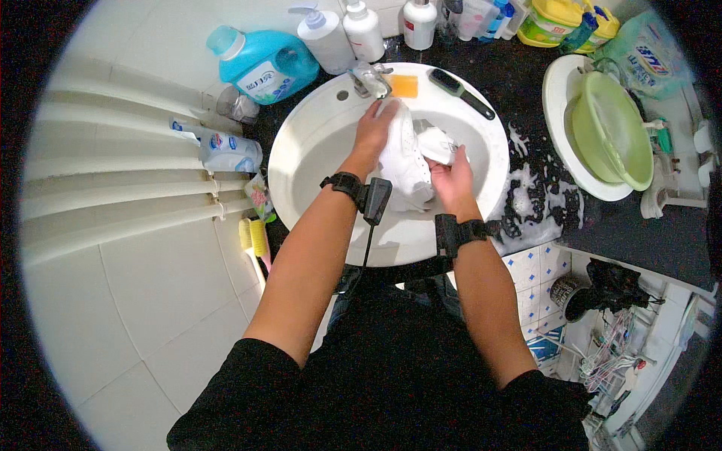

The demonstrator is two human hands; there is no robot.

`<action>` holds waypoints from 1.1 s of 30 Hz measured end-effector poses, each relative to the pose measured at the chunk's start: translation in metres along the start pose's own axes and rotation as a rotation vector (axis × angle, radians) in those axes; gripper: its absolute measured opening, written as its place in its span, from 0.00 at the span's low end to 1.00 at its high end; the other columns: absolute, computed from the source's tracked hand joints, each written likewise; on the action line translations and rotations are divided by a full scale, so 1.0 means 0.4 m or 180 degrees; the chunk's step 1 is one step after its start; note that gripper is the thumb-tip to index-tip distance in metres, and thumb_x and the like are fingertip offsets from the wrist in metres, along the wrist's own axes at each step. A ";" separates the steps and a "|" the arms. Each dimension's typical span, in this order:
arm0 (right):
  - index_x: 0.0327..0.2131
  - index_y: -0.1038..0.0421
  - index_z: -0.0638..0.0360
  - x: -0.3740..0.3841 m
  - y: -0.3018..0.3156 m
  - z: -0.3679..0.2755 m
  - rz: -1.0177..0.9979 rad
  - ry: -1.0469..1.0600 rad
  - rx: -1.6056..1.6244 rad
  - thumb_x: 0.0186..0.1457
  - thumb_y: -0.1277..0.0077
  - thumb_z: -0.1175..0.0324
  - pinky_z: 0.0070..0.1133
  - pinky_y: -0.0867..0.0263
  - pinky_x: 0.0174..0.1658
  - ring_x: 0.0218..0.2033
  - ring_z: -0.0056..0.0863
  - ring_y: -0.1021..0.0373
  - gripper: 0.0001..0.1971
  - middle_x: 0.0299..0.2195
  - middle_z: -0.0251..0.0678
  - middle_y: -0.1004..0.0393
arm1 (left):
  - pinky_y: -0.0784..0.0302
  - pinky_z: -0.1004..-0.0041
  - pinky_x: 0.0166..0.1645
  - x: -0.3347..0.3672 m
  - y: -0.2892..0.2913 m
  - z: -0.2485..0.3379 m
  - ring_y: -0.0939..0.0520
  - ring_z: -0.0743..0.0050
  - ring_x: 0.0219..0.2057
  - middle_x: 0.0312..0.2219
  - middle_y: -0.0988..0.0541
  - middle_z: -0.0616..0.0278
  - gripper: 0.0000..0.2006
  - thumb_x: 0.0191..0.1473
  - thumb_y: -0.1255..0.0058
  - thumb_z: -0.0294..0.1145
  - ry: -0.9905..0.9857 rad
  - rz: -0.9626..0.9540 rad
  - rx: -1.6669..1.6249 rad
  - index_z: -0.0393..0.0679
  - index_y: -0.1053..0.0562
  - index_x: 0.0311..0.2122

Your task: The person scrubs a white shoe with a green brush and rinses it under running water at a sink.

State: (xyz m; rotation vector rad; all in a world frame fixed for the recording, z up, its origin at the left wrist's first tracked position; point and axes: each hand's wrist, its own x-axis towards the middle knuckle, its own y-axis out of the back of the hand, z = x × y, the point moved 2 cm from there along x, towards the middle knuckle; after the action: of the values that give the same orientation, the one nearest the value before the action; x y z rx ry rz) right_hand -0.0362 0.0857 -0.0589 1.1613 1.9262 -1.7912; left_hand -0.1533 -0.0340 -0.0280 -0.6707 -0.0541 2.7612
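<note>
A white shoe (404,161) with small perforations is held over the white oval sink (282,180), below the metal faucet (368,80). My left hand (370,137) grips its left side, fingertips close to the spout. On the other side, my right hand (453,180) is closed on a white flap of the shoe that bears a dark mark; whether this is the tongue or the heel I cannot tell. The shoe hides part of the basin. Along the sink's back rim lie an orange bar of soap (404,86) and a dark-handled brush (462,93).
Foam (530,199) spreads over the black counter right of the sink. Farther right, a green basin (613,131) rests on a white one (560,98). A blue detergent bottle (267,68) and pump bottles (326,41) line the back. Yellow brushes (256,239) stand at left beside a white curtain (113,165).
</note>
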 end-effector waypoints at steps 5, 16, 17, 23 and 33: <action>0.52 0.46 0.70 -0.013 0.003 0.006 -0.0223 -0.0293 0.0118 0.64 0.70 0.60 0.43 0.41 0.57 0.53 0.45 0.39 0.22 0.52 0.51 0.38 | 0.31 0.77 0.44 0.000 0.033 0.010 0.26 0.73 0.40 0.41 0.25 0.56 0.27 0.54 0.52 0.41 -0.0206 0.0144 -0.0021 0.41 0.38 0.57; 0.51 0.44 0.69 -0.021 -0.045 0.087 -0.0234 -0.0386 -0.0139 0.64 0.70 0.62 0.41 0.41 0.57 0.53 0.43 0.39 0.20 0.52 0.49 0.38 | 0.33 0.75 0.48 -0.048 0.134 -0.025 0.27 0.71 0.42 0.42 0.25 0.58 0.18 0.55 0.54 0.40 -0.0613 0.0788 -0.0461 0.45 0.30 0.50; 0.51 0.44 0.68 -0.015 -0.041 0.099 -0.0305 -0.0446 -0.0183 0.64 0.70 0.62 0.41 0.42 0.58 0.53 0.43 0.39 0.20 0.52 0.49 0.38 | 0.33 0.74 0.48 -0.053 0.150 -0.031 0.27 0.70 0.42 0.43 0.25 0.58 0.18 0.55 0.54 0.40 -0.0680 0.0939 -0.0441 0.45 0.30 0.50; 0.53 0.44 0.66 0.022 -0.012 0.163 -0.0318 -0.0631 0.0048 0.64 0.69 0.61 0.38 0.47 0.60 0.54 0.43 0.41 0.20 0.53 0.48 0.39 | 0.34 0.74 0.49 -0.081 0.201 -0.051 0.27 0.70 0.43 0.43 0.25 0.58 0.19 0.56 0.55 0.40 -0.0732 0.1235 -0.0503 0.42 0.30 0.50; 0.52 0.42 0.64 -0.005 -0.032 0.182 -0.0546 -0.0381 -0.0018 0.64 0.71 0.63 0.34 0.44 0.59 0.52 0.37 0.38 0.18 0.52 0.43 0.37 | 0.37 0.76 0.50 -0.090 0.225 -0.068 0.28 0.72 0.43 0.42 0.26 0.59 0.20 0.56 0.55 0.41 -0.0698 0.1302 -0.0601 0.40 0.30 0.49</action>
State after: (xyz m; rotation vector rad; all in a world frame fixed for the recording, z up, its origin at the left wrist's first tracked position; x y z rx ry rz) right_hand -0.0667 0.0188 -0.0632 0.8885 2.0117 -1.8921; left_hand -0.1355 -0.1315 -0.0458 -0.4602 -0.2539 3.2470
